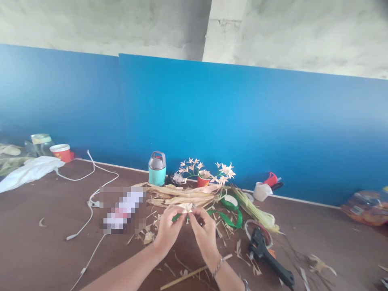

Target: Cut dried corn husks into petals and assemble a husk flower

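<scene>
A small cream-coloured flower [187, 207], made of what looks like dried husk, is pinched between both hands above the table. My left hand [170, 223] grips its left side with thumb and forefinger. On the flower's right side, my right hand [203, 226] holds it the same way; a bracelet circles that wrist. Behind the hands lie long dried corn husks [184, 196]. Green ribbon [235, 218] trails from a roll just right of the fingers. Similar finished flowers [224, 171] on green stems stand in a red cup [203, 179]. Husk scraps are scattered beneath the hands.
A black glue gun [269, 258] lies at the right, beside pale green husks [254, 208]. A turquoise flask [157, 169] stands near the blue partition [194, 113]. White cables [91, 202] cross the left side. A white cup [262, 191] holds tools; a thin stick [190, 277] lies in front.
</scene>
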### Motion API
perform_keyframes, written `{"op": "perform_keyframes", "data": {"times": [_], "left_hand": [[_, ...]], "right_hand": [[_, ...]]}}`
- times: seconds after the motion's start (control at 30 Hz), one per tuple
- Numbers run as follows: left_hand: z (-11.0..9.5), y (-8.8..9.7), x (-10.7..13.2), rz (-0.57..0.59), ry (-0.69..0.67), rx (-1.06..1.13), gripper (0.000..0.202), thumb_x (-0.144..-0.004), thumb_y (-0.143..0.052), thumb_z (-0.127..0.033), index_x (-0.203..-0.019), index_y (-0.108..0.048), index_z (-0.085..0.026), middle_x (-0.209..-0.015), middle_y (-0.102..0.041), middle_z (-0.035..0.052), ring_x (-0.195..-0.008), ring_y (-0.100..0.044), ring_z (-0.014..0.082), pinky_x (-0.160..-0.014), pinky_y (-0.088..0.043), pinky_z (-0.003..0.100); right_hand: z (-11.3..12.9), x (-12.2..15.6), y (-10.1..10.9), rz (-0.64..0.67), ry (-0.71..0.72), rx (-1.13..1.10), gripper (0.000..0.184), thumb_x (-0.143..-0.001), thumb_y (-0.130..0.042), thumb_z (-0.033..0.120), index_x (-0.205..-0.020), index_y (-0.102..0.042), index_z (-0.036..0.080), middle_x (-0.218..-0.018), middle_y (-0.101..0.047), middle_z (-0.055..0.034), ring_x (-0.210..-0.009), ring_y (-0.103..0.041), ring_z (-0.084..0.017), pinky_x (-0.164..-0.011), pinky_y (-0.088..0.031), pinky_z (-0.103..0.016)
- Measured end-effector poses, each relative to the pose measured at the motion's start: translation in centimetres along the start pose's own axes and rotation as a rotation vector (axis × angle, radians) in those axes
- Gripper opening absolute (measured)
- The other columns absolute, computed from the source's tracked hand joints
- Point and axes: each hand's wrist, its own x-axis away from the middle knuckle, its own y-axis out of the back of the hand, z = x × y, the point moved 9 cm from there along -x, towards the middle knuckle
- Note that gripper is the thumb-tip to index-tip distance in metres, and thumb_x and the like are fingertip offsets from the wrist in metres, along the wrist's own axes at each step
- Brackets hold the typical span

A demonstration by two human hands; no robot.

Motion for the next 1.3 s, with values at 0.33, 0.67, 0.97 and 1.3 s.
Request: {"op": "perform_keyframes", "data": {"times": [0.33,0.67,0.97,1.3], "left_hand": [[-0.1,0.1,0.2,-0.015,0.013,-0.038,0.012,-0.081,-0.054,-0.021,-0.073,-0.063,-0.018,-0.079,-0.064,0.0053,-0.075,-0.061,0.0188,-0.066,-0.05,0.029],[-0.1,0.3,0.1,-0.028,0.017,-0.079,0.013,-0.08,-0.054,-0.022,-0.071,-0.062,-0.019,-0.077,-0.063,0.004,-0.074,-0.061,0.0189,-0.064,-0.05,0.028],[-0.1,0.8,-0.1,-0.044,0.06,-0.085,0.013,-0.08,-0.053,-0.025,-0.074,-0.063,-0.019,-0.077,-0.066,0.0041,-0.077,-0.062,0.0205,-0.069,-0.05,0.031],[-0.3,-0.1,-0.2,0.022,0.054,-0.018,0.011,-0.077,-0.056,-0.022,-0.07,-0.064,-0.019,-0.071,-0.062,0.0027,-0.07,-0.059,0.0178,-0.065,-0.047,0.027]], "right_hand": [[-0.8,0.2,-0.2,-0.022,-0.091,-0.078,0.016,-0.072,-0.062,0.03,-0.064,-0.064,0.017,-0.061,-0.062,-0.0022,-0.058,-0.055,-0.016,-0.056,-0.045,-0.024],[-1.6,0.3,-0.6,0.018,-0.149,-0.172,0.013,-0.071,-0.064,0.028,-0.063,-0.065,0.017,-0.064,-0.064,-0.0026,-0.063,-0.056,-0.017,-0.061,-0.045,-0.026],[-1.0,0.6,-1.1,0.034,-0.201,-0.255,0.016,-0.073,-0.065,0.032,-0.077,-0.061,0.017,-0.073,-0.062,-0.0037,-0.069,-0.056,-0.017,-0.063,-0.047,-0.027],[-1.0,0.3,-0.7,0.024,-0.191,-0.218,0.021,-0.076,-0.061,0.036,-0.069,-0.06,0.016,-0.063,-0.056,-0.0005,-0.059,-0.047,-0.014,-0.054,-0.039,-0.024]]}}
